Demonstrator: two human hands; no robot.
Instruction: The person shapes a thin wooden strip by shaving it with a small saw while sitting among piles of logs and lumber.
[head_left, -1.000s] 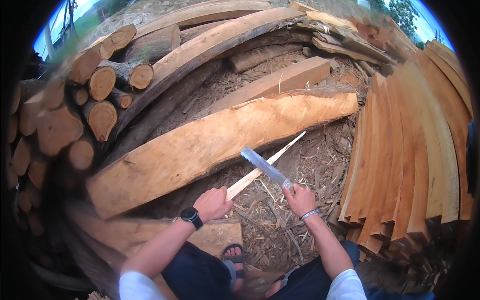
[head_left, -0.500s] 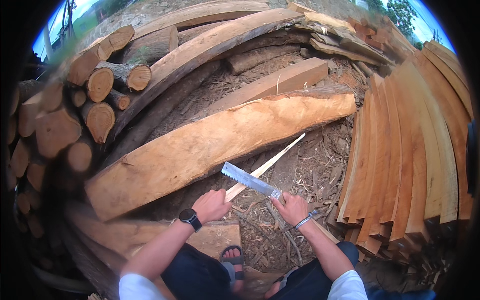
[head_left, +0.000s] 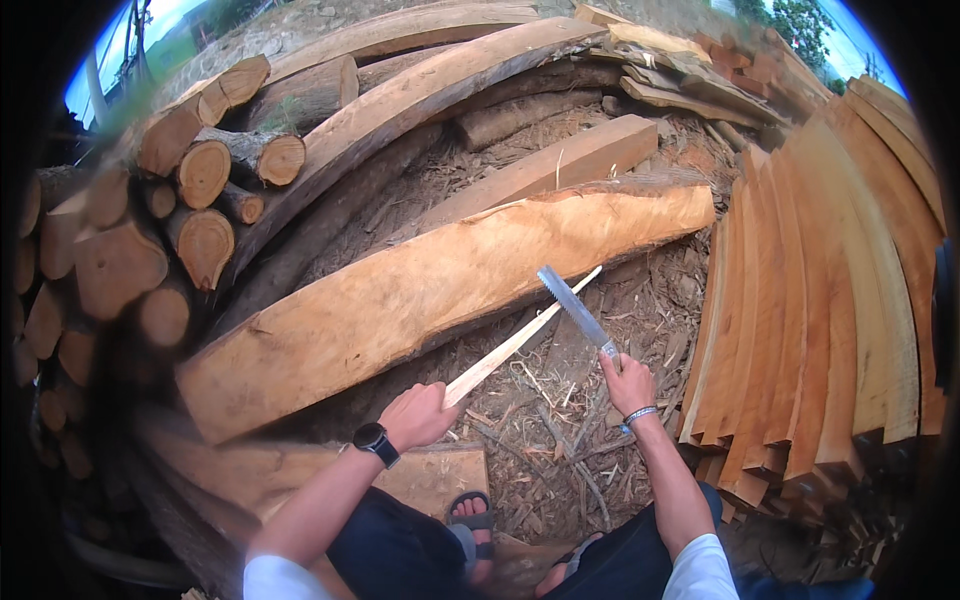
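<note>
My left hand (head_left: 418, 415), with a dark watch on its wrist, is closed round the near end of a pale, pointed strip of wood (head_left: 500, 350). The strip slants away to the upper right, its thin tip close to the edge of a large slab. In my right hand (head_left: 630, 385) is the handle of a hand saw (head_left: 577, 305), mostly hidden by the fingers. Its grey toothed blade points up and left, and overlaps the strip near the tip in this view; I cannot tell whether they touch.
A long sawn slab (head_left: 400, 290) lies ahead, with a squared beam (head_left: 540, 170) behind it. Cut logs (head_left: 205, 240) are piled at the left. Stacked planks (head_left: 810, 290) stand at the right. Wood chips and twigs (head_left: 560, 440) cover the ground; a block (head_left: 430, 475) lies near my feet.
My right hand has moved up and to the right, carrying the saw from the strip's middle towards its tip. My left hand has stayed nearly in place, holding the strip.
</note>
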